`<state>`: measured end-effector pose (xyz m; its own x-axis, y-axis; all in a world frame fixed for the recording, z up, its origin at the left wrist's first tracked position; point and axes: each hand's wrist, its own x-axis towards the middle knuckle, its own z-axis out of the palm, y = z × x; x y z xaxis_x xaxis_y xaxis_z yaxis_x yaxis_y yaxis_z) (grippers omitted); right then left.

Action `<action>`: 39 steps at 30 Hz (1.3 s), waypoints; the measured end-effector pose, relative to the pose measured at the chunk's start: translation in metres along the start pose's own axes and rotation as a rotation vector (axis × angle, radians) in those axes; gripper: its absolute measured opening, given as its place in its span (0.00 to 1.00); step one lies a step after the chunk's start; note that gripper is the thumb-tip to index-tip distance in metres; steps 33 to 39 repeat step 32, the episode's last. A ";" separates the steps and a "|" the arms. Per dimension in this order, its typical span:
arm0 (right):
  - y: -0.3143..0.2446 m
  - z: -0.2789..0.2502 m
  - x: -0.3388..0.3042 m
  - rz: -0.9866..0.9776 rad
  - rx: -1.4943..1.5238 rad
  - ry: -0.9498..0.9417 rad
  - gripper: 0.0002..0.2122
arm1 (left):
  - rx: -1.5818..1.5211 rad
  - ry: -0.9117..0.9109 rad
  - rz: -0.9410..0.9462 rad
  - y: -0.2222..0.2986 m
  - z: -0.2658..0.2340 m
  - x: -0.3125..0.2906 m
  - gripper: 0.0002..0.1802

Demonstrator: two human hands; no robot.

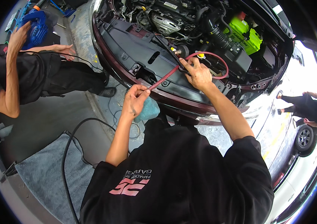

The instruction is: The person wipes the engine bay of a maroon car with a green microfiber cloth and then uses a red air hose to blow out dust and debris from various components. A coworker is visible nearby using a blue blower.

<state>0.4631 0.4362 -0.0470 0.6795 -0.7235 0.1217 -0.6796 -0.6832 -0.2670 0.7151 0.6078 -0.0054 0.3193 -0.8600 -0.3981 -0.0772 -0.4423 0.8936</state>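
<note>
A red hose (165,78) stretches up from my left hand (133,102), whose thumb and fingers pinch its near end at the front edge of the car. My right hand (199,75) is over the front of the engine bay, fingers bent. Its fingertips are beside a slim black rod (169,49) that crosses the hose. Beyond the rod the hose loops to the right and returns under my right palm, where its other end is hidden. Beside the loop is a yellow cap (201,56).
A black radiator cover (128,44) lies along the dark red front panel. A bright green container (245,35) sits in the engine bay. At left a person (24,76) reaches toward a blue tool (39,28). A black cable (67,156) crosses a grey towel (54,175). Another person (304,106) is at right.
</note>
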 end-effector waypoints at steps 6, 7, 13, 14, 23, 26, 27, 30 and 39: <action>0.000 0.019 -0.003 -0.004 -0.001 0.013 0.34 | 0.103 0.058 -0.062 -0.050 -0.001 0.022 0.12; 0.001 0.021 -0.004 0.000 -0.004 0.005 0.34 | 0.106 0.063 -0.071 -0.056 0.002 0.024 0.12; -0.012 0.017 -0.004 0.079 0.077 -0.259 0.32 | 0.170 0.065 -0.048 -0.114 0.014 0.037 0.13; -0.013 0.018 -0.007 0.093 0.079 -0.256 0.32 | 0.214 0.051 -0.098 -0.112 0.020 0.037 0.15; 0.010 0.006 -0.022 0.098 0.212 0.110 0.27 | 0.533 0.006 -0.122 -0.080 0.039 0.023 0.21; 0.010 -0.083 0.002 0.243 0.481 0.425 0.21 | 0.559 0.022 -0.099 -0.086 0.037 0.023 0.21; 0.003 -0.130 0.004 0.349 0.568 0.474 0.17 | 0.561 0.022 -0.086 -0.088 0.036 0.022 0.21; 0.027 -0.281 -0.025 -0.035 0.509 0.456 0.24 | 0.540 0.032 -0.073 -0.080 0.043 0.021 0.21; 0.047 -0.331 -0.045 -0.218 0.477 0.406 0.28 | 0.544 0.046 -0.066 -0.084 0.043 0.023 0.21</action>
